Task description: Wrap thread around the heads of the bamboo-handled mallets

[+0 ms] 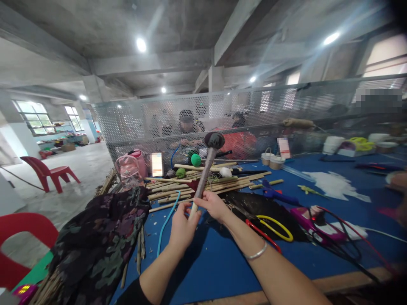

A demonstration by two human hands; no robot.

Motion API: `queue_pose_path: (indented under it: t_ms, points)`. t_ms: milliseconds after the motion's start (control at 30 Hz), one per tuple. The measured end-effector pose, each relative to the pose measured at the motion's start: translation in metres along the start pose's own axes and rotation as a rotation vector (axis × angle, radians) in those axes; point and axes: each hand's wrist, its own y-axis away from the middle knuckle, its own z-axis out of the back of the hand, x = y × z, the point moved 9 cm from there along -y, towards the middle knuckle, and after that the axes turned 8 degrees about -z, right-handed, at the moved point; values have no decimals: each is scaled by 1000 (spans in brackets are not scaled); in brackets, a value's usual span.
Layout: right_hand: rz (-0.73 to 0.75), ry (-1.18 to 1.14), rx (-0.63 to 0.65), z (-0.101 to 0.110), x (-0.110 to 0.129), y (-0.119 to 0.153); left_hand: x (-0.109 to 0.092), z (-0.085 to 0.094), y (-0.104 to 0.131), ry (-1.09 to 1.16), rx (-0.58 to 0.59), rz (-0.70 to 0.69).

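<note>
Between my hands a stick with a dark rounded head (pixel 203 171) stands tilted, its head up and slightly right. A grey-brown wrapping covers its upper length, and the lower end is pale and bare. My left hand (pixel 184 224) is closed around that pale end. Just above, my right hand (pixel 214 206) pinches the stick where the wrapping stops. Behind them lies a pile of thin tan sticks (pixel 222 184), with a bright green ball (pixel 196 159), a darker green ball (pixel 181 172) and a white ball (pixel 225 172) among it.
Scissors with red and yellow handles (pixel 275 226) lie right of my forearm, near a blue glue gun (pixel 280 195) and a purple device with cables (pixel 318 226). Camouflage cloth (pixel 104 237) drapes over the left side. A perforated metal screen (pixel 152 123) stands behind the blue table (pixel 219 258).
</note>
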Motion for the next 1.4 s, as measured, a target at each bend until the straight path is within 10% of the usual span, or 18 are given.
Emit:
queue_pose_path:
  t_ms: [333,533,800,1033,1400]
  points:
    - [-31,-155,136,-8,8,10,2,-27,8,326,269,196]
    - [36,-157,94,-12,7,5,-6,4,1,96,-34,54]
    - [-38,-150,159,-3,5,9,14,-28,9,406,241,335]
    - [26,-11,30,-6,2,0,-5,10,2,46,-98,45]
    - [20,-98,132,-8,8,8,13,-21,5,384,213,285]
